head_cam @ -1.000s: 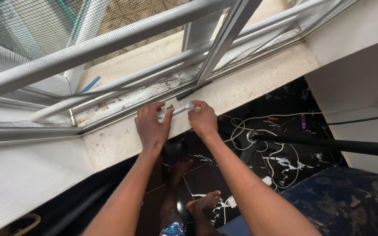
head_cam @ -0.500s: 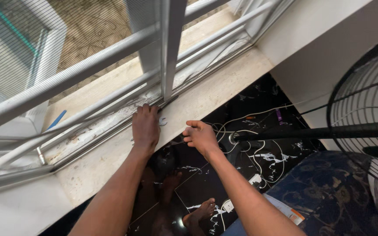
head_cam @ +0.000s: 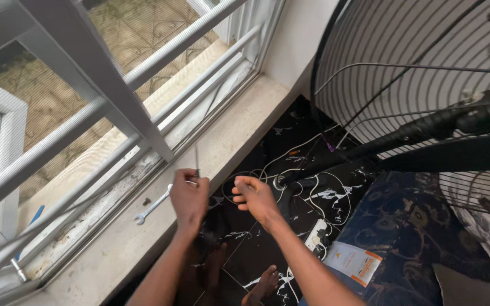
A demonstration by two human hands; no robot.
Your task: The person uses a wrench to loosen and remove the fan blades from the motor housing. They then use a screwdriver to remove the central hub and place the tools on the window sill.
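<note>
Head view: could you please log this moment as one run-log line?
left hand: on spanner, holding thin rod | right hand: loosely curled, apart | spanner: flat on window sill

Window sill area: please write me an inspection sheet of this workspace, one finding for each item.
Surface: stone window sill, pale and dusty, beside a dirty window track.
Job's things: silver spanner lies flat on the sill; a thin dark rod stands up at the left hand.
Clutter: small dark bit near the spanner.
Hands: left hand closed at the rod and spanner end; right hand half curled, holding nothing visible.
Cables: white cables tangled on the black floor, power strip.
Surroundings: large fan guard, white window bars.
</note>
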